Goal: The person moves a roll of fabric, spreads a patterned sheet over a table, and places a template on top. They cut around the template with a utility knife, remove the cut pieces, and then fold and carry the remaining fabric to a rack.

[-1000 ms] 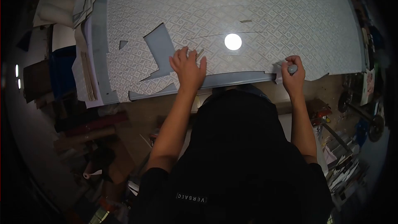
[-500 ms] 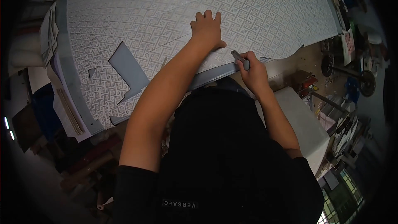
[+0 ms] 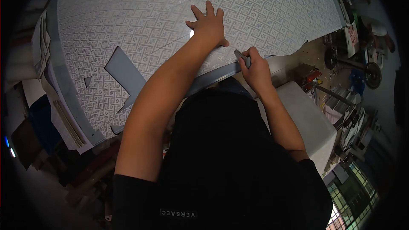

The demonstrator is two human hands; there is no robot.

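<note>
A large sheet with a grey lattice pattern (image 3: 264, 12) covers the table in front of me. My left hand (image 3: 207, 27) lies on it with fingers spread wide. Beside that wrist shows a small bright white spot. My right hand (image 3: 257, 68) is closed around a grey utility knife (image 3: 243, 58), near the sheet's front edge, its tip pointing up and left toward my left thumb. A thin dark line runs across the sheet to the left of my left hand. Further left, a plain blue-grey angular shape (image 3: 125, 70) and a small blue-grey triangle (image 3: 87, 81) stand out against the pattern.
The table's blue-grey edge (image 3: 213, 76) runs close before my body. Papers and strips (image 3: 66, 121) lie along the left side. To my right are a pale grey flat surface (image 3: 304, 115), a metal stand with round weights (image 3: 372, 76) and piled papers.
My left hand has shifted slightly farther up the sheet and its fingers have spread wider. My right hand still grips the knife near the edge. The whole view has shifted a little.
</note>
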